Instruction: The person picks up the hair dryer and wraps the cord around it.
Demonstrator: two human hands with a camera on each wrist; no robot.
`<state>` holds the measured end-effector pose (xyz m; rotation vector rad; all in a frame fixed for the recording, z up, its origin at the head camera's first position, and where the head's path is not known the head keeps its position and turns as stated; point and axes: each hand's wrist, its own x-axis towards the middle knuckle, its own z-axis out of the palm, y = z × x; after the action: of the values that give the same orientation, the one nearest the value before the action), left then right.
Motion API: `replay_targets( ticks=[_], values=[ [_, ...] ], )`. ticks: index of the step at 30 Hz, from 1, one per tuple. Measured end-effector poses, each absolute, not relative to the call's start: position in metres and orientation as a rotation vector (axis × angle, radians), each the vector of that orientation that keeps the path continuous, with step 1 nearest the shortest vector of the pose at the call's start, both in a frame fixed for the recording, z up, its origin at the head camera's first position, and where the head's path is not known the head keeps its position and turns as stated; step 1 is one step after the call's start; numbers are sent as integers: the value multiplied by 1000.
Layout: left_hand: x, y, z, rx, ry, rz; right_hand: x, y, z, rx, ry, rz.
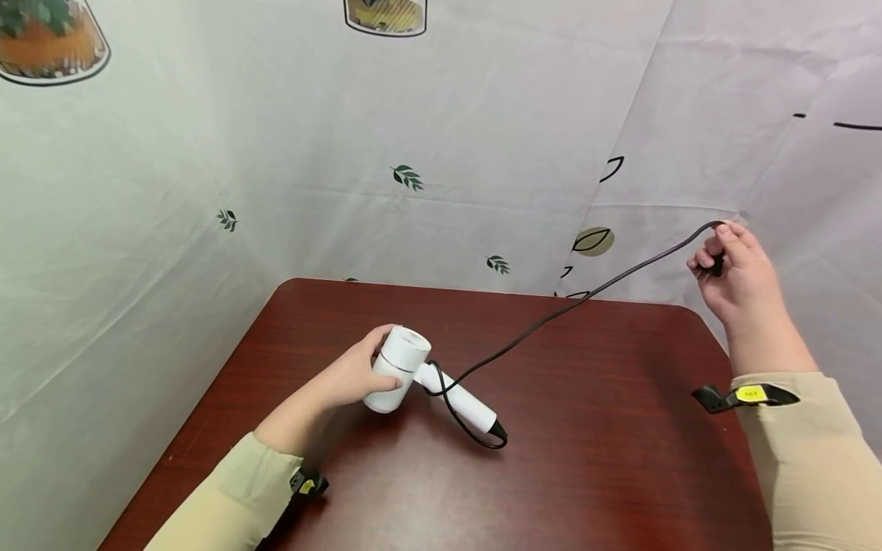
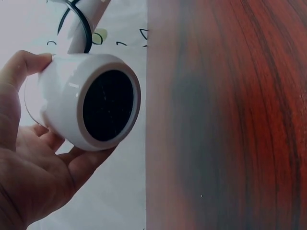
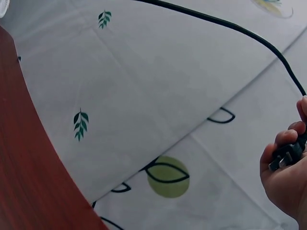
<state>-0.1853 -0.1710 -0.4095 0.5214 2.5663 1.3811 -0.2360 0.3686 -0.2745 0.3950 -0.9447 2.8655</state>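
Left of centre at the table (image 1: 599,467), the left hand (image 1: 351,375) grasps the barrel of a white hair dryer (image 1: 406,352), thumb and fingers on opposite sides. Contact between dryer and tabletop cannot be confirmed from these angles. The handle (image 1: 468,405) slants to the near right, with a black cord (image 1: 586,297) looped around it. The cord rises rightward to the right hand (image 1: 740,279), whose thumb and forefinger pinch it; the other fingers curl about the plug (image 3: 287,155), prongs exposed.

Soft light, faint shadows, glare on tabletop (image 1: 441,501)
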Motion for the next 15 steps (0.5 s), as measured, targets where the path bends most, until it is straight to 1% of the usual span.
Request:
replay_targets(
  ticks=[15],
  values=[
    [-182, -172, -410, 618, 2419, 1499, -249, 384, -312, 25, -1284, 2778]
  ],
)
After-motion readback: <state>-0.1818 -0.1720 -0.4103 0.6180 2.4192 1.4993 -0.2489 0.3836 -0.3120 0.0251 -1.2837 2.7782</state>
